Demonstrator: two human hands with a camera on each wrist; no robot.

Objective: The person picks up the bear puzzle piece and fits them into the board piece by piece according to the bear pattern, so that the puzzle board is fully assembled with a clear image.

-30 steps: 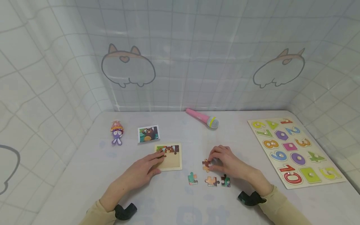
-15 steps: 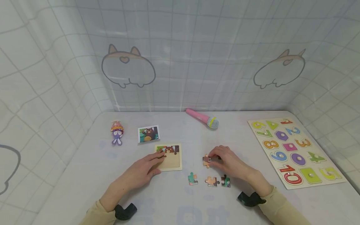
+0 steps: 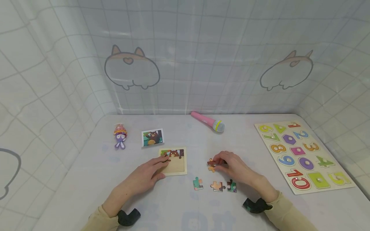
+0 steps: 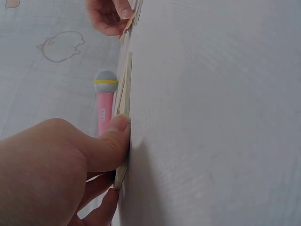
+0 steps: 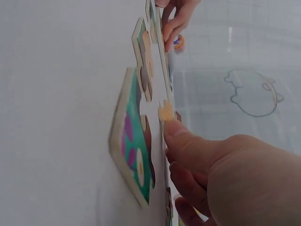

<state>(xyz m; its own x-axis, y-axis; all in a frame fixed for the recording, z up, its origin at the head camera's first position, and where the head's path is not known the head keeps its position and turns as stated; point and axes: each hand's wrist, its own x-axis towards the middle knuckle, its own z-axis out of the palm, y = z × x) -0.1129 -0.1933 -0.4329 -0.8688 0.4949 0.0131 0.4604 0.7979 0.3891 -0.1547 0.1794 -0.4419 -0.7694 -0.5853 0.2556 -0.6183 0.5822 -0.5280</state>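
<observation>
My right hand (image 3: 235, 165) pinches a brown and orange jigsaw piece (image 3: 211, 163) between thumb and fingers, close over the table. In the right wrist view its orange tab (image 5: 165, 112) sticks out past the thumb. My left hand (image 3: 145, 173) holds the left side of a shallow wooden puzzle tray (image 3: 177, 167), its fingers over part of the picture. Bear-picture pieces fill the tray's upper part; bare wood shows below. Nearer me lie a teal piece (image 3: 198, 183), a tan piece (image 3: 217, 186) and a dark green piece (image 3: 231, 186). Another dark piece is partly hidden behind my right hand.
A bear picture card (image 3: 153, 137) lies behind the tray, with a purple figurine (image 3: 120, 136) to its left. A pink toy microphone (image 3: 208, 121) lies at the back. The number puzzle board (image 3: 303, 157) occupies the right side. Tiled-pattern sheeting surrounds the table.
The brown and orange piece has turned and shifted slightly away from me in my right hand's fingers. My left hand and the tray have stayed in place.
</observation>
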